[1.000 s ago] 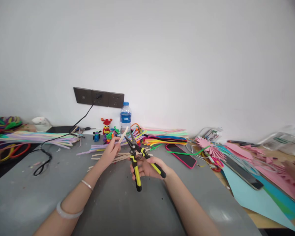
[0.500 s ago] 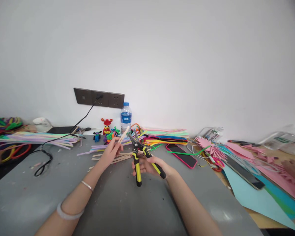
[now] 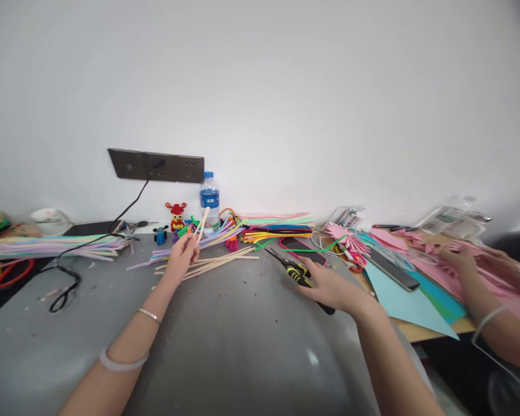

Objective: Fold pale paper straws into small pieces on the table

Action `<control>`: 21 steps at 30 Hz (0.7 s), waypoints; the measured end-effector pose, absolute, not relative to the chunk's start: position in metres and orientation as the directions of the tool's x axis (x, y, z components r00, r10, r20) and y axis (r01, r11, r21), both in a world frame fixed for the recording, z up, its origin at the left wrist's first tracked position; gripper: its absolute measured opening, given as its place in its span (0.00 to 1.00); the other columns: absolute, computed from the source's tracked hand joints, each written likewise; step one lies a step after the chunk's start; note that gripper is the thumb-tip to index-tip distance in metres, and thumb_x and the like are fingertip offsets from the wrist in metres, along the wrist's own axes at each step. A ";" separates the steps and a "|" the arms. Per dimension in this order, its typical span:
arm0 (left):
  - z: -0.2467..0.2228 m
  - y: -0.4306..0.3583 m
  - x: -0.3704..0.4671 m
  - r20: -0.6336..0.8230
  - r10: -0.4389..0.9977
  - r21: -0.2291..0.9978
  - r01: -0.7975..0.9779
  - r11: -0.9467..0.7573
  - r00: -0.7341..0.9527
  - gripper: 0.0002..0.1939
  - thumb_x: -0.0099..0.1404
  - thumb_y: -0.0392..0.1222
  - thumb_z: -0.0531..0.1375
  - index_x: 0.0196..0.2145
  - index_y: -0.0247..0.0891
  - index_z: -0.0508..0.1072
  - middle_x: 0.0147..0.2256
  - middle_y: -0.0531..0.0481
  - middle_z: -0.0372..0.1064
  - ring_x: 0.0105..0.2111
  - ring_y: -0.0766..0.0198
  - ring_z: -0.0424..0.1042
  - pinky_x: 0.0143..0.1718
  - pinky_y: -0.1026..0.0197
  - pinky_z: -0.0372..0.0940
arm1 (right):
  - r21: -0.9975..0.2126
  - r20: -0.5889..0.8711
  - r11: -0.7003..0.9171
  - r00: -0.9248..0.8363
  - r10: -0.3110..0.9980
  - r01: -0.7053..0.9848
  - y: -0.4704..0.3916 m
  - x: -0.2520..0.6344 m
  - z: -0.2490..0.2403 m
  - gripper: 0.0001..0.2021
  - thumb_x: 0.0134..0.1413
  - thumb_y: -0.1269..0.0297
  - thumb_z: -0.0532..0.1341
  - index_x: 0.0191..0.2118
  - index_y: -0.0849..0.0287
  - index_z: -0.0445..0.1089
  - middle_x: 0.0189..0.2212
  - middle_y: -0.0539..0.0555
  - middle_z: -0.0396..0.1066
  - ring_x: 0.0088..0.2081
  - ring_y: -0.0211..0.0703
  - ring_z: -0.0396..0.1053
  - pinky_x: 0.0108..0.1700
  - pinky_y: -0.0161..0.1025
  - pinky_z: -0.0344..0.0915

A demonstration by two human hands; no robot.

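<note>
Pinched in my left hand (image 3: pixel 182 257) is a cream pipe cleaner (image 3: pixel 204 219), its folded end pointing up in front of the water bottle (image 3: pixel 210 199). My right hand (image 3: pixel 325 284) is wrapped over black and yellow pliers (image 3: pixel 298 276), low over the grey table. Their jaws point up and left and look closed or nearly so. Loose cream pipe cleaners (image 3: pixel 225 261) lie between the two hands. Behind the pliers are a pink-edged phone (image 3: pixel 301 249) and a green pipe cleaner (image 3: pixel 314 251).
Pastel pipe cleaners (image 3: pixel 78 247) and a black cable (image 3: pixel 69 271) lie at left. Small figures (image 3: pixel 176 218) stand near the wall. Coloured bundles (image 3: pixel 279 231) lie at centre back. At right, another person's hands (image 3: pixel 459 260) are among pink papers (image 3: pixel 442 277).
My right hand has moved right and down toward the table, and the pliers' spread handles have closed. My left hand still holds the cream pipe cleaner. The view has shifted right.
</note>
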State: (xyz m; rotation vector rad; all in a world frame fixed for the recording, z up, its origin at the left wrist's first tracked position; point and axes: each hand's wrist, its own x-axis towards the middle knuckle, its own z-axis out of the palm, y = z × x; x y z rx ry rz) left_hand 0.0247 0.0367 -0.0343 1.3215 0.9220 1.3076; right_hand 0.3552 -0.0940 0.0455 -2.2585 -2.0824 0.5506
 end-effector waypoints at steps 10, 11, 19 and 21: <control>-0.032 0.027 0.032 0.225 0.952 0.972 0.025 -0.235 0.206 0.18 0.65 0.55 0.54 0.34 0.37 0.70 0.23 0.55 0.63 0.18 0.70 0.61 0.18 0.68 0.57 | -0.135 0.210 -0.210 0.235 0.949 0.968 -0.074 0.321 -0.032 0.27 0.54 0.56 0.59 0.57 0.66 0.61 0.48 0.69 0.65 0.50 0.64 0.63 0.51 0.55 0.55; -0.031 0.026 0.033 0.248 0.944 0.961 0.069 -0.268 0.217 0.17 0.65 0.55 0.54 0.34 0.37 0.71 0.23 0.55 0.63 0.18 0.69 0.61 0.18 0.67 0.57 | -0.188 0.266 -0.168 0.215 0.940 0.968 -0.071 0.313 -0.032 0.26 0.55 0.56 0.59 0.56 0.64 0.62 0.50 0.68 0.65 0.51 0.64 0.62 0.53 0.59 0.52; -0.028 0.024 0.035 0.516 0.793 0.736 0.307 -0.604 0.324 0.14 0.66 0.46 0.55 0.35 0.37 0.78 0.31 0.47 0.72 0.30 0.61 0.71 0.30 0.63 0.65 | -0.937 0.229 0.287 -0.266 0.936 0.202 -0.004 0.219 -0.011 0.19 0.57 0.50 0.57 0.47 0.59 0.67 0.36 0.54 0.72 0.37 0.42 0.69 0.42 0.40 0.67; -0.032 0.027 0.034 0.530 0.786 0.725 0.311 -0.614 0.317 0.13 0.66 0.46 0.56 0.35 0.37 0.78 0.31 0.46 0.73 0.30 0.61 0.71 0.30 0.63 0.65 | -0.957 0.231 0.272 -0.293 0.928 0.106 0.017 0.198 -0.013 0.18 0.54 0.48 0.60 0.38 0.60 0.70 0.29 0.51 0.70 0.32 0.40 0.68 0.37 0.37 0.66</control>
